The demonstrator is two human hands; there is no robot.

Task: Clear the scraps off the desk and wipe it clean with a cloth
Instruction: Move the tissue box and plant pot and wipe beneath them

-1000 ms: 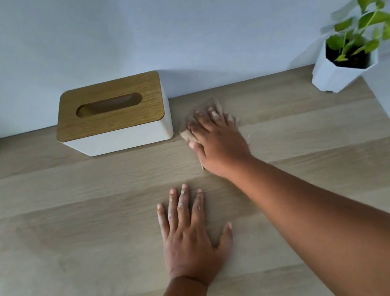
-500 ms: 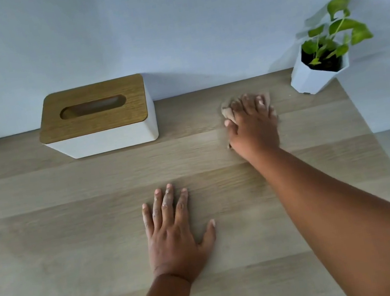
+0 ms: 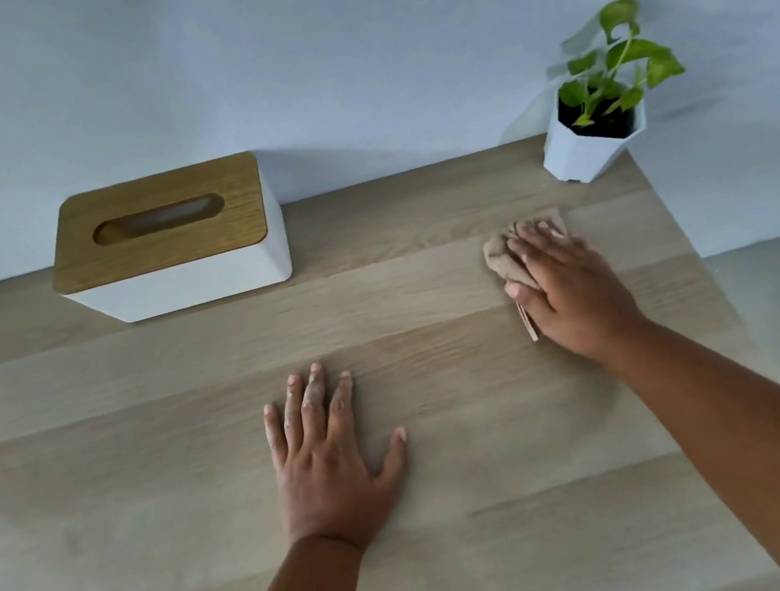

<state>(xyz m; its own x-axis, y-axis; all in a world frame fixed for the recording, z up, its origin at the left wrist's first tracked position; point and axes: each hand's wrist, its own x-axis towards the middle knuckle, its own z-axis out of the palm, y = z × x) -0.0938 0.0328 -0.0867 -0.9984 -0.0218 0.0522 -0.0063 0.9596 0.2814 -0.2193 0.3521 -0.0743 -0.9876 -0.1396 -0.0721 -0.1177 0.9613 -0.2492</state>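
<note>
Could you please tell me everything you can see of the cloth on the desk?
The cloth is beige, soft-looking and bunched into folds. It lies on the wooden desk near its far right corner, in front of the potted plant but apart from it. The right hand presses flat on it, covering most; only its left and far edges show.

A rectangular white tissue box with a brown wooden slotted lid (image 3: 170, 240) stands at the back left, against the pale blue wall (image 3: 333, 44); a small green leafy plant in a faceted white pot (image 3: 595, 139) stands at the back right corner
</note>
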